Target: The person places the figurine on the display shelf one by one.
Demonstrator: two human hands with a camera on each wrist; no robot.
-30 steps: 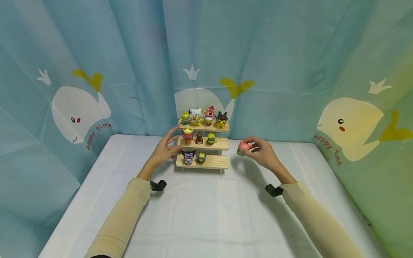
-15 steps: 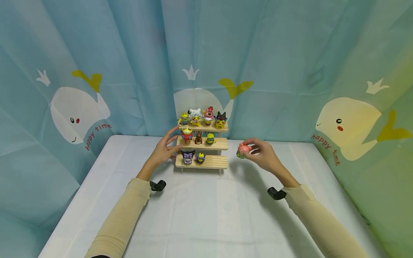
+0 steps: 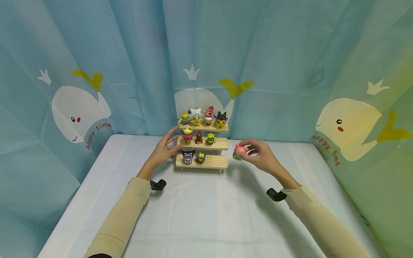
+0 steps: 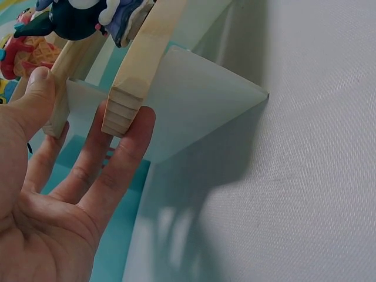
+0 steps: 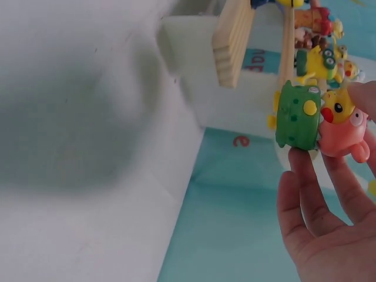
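My right hand (image 3: pixel 264 154) pinches a small toy figurine (image 3: pixel 240 149) between thumb and fingers, just right of a three-tier wooden display stand (image 3: pixel 217 162). In the right wrist view the figurine (image 5: pixel 343 130) has a pink body, a yellow duck-like face and a green, yellow-spotted block at its base. It is held off the table. My left hand (image 3: pixel 163 150) rests at the stand's left side, fingers spread. In the left wrist view its fingers (image 4: pixel 126 158) touch the board ends, and the thumb lies against the middle board.
Several figurines line the top tier, including a black-eared one (image 3: pixel 221 120). On the middle tier stand a red one (image 3: pixel 187 135), a brown one (image 3: pixel 198 138) and a yellow-green one (image 3: pixel 210 139). A purple-and-black one (image 3: pixel 188 157) and a smaller one (image 3: pixel 200 157) occupy the bottom tier's left. A blue curtain (image 3: pixel 277 71) hangs behind.
My right hand has moved slightly left with the pink-and-green figurine, closer to the stand. The left hand stays at the stand's left side.
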